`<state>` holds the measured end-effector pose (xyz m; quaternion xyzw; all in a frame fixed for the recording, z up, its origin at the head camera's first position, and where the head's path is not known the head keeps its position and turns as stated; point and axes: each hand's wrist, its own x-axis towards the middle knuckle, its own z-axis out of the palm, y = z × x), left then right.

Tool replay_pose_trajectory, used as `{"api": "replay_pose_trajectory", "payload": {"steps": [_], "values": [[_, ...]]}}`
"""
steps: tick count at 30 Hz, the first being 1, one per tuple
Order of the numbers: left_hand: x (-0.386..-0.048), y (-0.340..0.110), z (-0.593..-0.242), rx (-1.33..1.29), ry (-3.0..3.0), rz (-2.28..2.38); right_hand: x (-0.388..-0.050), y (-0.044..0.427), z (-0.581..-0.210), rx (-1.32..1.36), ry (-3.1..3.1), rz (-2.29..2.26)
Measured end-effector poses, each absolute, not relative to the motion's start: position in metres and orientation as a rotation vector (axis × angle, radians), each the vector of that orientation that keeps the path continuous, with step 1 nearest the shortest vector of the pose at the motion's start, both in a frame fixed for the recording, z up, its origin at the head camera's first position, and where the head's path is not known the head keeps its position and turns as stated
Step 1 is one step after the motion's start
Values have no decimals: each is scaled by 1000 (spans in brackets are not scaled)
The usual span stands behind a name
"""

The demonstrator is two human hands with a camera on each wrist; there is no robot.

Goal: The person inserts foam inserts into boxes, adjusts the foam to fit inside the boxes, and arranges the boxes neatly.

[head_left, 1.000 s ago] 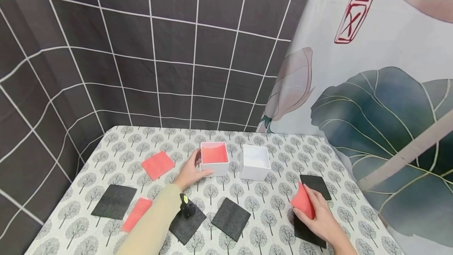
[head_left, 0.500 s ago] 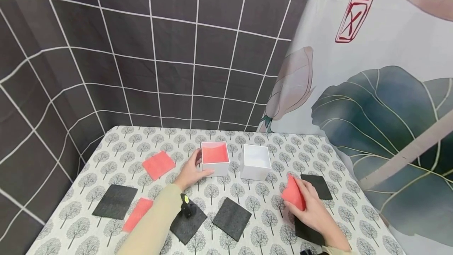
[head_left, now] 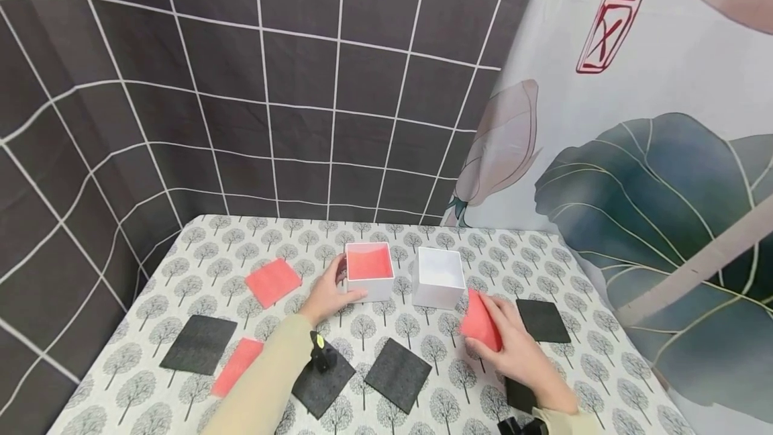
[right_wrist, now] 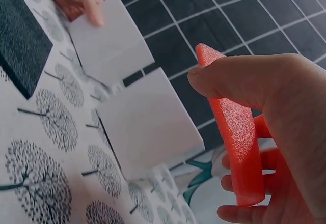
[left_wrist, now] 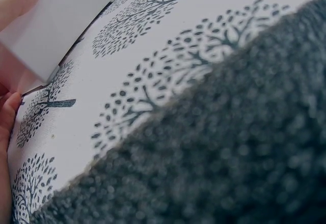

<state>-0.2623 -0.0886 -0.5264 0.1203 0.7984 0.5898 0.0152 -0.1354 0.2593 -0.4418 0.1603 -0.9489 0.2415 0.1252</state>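
My left hand [head_left: 330,295] grips the left white box [head_left: 371,288] at its near left side, thumb on the front face. A red sheet [head_left: 370,263] lies inside that box. In the left wrist view only parts of the fingers and the box wall [left_wrist: 61,28] show. My right hand [head_left: 513,341] pinches a bent red foam sheet [head_left: 480,322] above the table, right of and nearer than the second white box [head_left: 438,291]. From the right wrist, the foam sheet [right_wrist: 237,137] stands between thumb and fingers, apart from the box [right_wrist: 150,127].
Red sheets lie at the left, one further back [head_left: 273,282] and one partly behind my left forearm [head_left: 237,366]. Several black sheets are spread about, among them one at left [head_left: 199,344], one in front [head_left: 398,376] and one at right [head_left: 543,321]. A dark gridded curtain [head_left: 290,119] hangs behind.
My right hand has carried the red foam sheet left and slightly away from me, off the black sheets toward the right box. My left hand keeps its hold on the left box.
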Motion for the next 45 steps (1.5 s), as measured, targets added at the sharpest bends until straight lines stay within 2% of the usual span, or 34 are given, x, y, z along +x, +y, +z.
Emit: {"api": "replay_pose_trajectory", "payload": {"steps": [12,21,45], "values": [[-263,-88,-530,363,2491,1840,-147,239,-430,571,-2750,613],[-262,-88,-529,365,2474,1852,-159,219,-425,774,-2697,591],[-260,-88,-526,387,2464,1868,-186,183,-418,886,-2709,641]]}}
